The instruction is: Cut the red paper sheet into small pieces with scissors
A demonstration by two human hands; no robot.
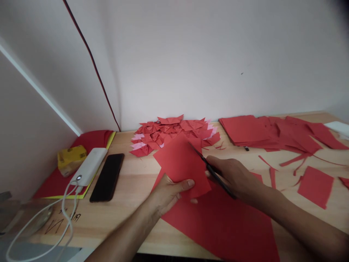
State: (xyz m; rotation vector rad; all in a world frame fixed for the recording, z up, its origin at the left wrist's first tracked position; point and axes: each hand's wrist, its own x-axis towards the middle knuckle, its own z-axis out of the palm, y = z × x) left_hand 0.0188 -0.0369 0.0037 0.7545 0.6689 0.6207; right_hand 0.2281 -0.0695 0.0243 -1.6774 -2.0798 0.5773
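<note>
My left hand (171,193) grips a piece of red paper (180,160), thumb on top and fingers underneath. In my right hand (229,173) is a pair of dark scissors (214,174), its blades pointing up and left at the upper right part of the paper. Whether the blades are apart is too blurred to make out. Below both hands a large red sheet (231,222) lies on the wooden table, partly hidden by the held paper and my right forearm.
Folded red and pink paper pieces (169,131) are heaped by the wall. Stacked red sheets (245,129) lie at back right, with strips and a red square (316,186) nearer. At left are a black phone (107,178), a white power bank (91,165) with cables, and a yellow packet (71,160).
</note>
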